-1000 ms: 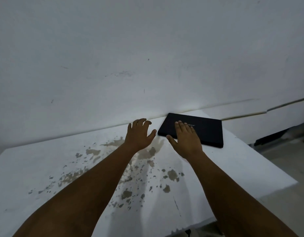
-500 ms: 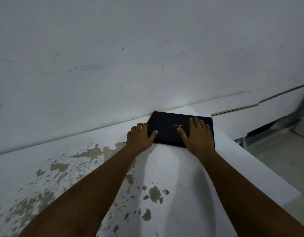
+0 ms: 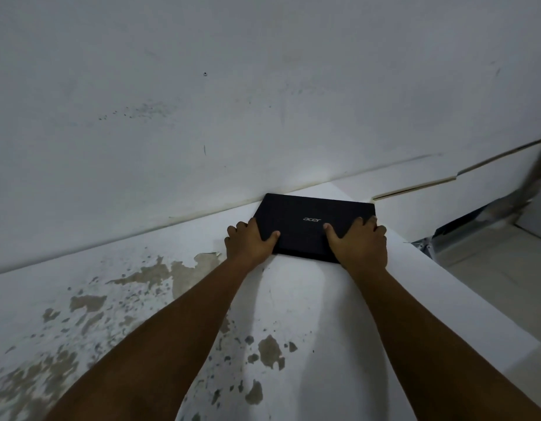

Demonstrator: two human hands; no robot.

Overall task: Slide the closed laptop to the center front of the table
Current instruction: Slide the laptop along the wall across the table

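A closed black laptop (image 3: 305,214) with a small silver logo lies flat at the far right corner of the white table (image 3: 293,299), close to the wall. My left hand (image 3: 248,243) grips its near left corner, thumb on the lid and fingers curled around the side edge. My right hand (image 3: 358,243) holds the near right corner the same way, thumb on top and fingers over the right edge. The near right part of the lid is hidden under my right hand.
A grey-white wall (image 3: 202,117) rises straight behind the table. The tabletop has brown patches of peeled paint (image 3: 184,273) left of the laptop and nearer to me. The table's right edge (image 3: 463,299) drops to a pale floor with a metal frame (image 3: 463,235) beyond.
Both hands have moved forward from the table onto the laptop and closed around its near corners. The view has shifted closer and to the right.
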